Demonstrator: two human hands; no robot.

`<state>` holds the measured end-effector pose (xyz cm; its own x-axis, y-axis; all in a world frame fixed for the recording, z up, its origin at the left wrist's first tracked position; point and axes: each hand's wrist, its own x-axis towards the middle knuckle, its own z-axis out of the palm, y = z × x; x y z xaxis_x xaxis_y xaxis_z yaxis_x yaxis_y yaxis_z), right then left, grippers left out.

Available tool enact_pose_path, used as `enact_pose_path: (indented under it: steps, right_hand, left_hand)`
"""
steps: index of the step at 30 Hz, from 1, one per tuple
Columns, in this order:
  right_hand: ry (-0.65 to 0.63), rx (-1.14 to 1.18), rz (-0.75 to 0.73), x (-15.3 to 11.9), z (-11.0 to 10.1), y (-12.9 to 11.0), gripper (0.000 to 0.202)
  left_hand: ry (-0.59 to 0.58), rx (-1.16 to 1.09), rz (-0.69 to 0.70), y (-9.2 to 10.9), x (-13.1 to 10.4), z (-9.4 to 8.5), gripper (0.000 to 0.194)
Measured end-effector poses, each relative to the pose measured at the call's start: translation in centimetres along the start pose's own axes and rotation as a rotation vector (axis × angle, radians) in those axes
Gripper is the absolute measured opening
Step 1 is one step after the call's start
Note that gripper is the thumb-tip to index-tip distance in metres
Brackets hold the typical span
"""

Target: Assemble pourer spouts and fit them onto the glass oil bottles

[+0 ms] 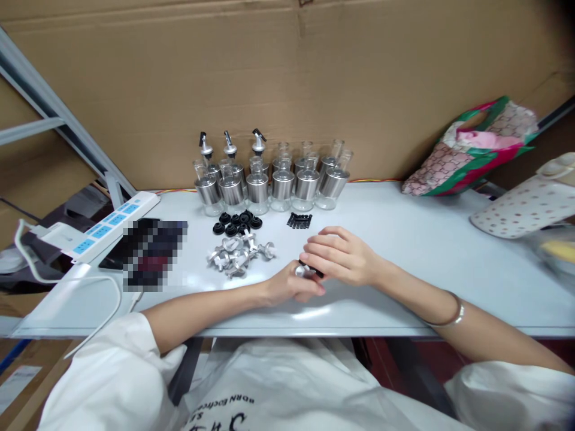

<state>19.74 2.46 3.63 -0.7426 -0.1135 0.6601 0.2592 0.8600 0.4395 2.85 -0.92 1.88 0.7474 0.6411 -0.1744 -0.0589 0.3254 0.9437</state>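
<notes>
My left hand (290, 285) is closed round a silver bottle pourer (303, 271) near the front of the table. Over it lies my right hand (342, 257), fingers bent around a dark part at the pourer's end; the fingers hide most of that part. Left of my hands is a pile of silver pourer tops (240, 254). Black rubber stoppers (233, 224) lie just behind that pile. Beyond my right fingertips sits a row of small black spout caps (299, 220). Glass bottles with metal sleeves (283, 182) stand in rows at the back, three with pourers fitted.
On the left lie a white power strip (117, 224), a white cable (114, 293) and a dark device (117, 254) beside a blurred patch. A patterned bag (453, 158) leans at the back right, near a dotted white container (521, 203). Cardboard (287, 78) walls the rear.
</notes>
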Motion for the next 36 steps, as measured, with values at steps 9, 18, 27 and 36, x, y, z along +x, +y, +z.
enact_pose_path:
  steps: [9,18,27,36]
  right_hand:
    - [0.171,0.022,-0.134,1.0,0.3,-1.1,0.037]
    - [0.120,0.078,-0.053,0.7,0.2,-0.6,0.037]
    - [0.090,0.109,-0.039,-0.1,0.0,-0.5,0.038]
    - [0.069,0.141,0.019,0.1,0.3,-0.9,0.036]
  left_hand:
    - [-0.137,0.210,0.013,0.4,-0.6,1.4,0.025]
    - [-0.261,0.170,0.072,-0.3,-0.3,0.8,0.032]
    - [-0.225,0.271,0.070,-0.3,-0.5,0.7,0.037]
    - [-0.258,0.310,-0.026,-0.1,-0.4,0.1,0.040]
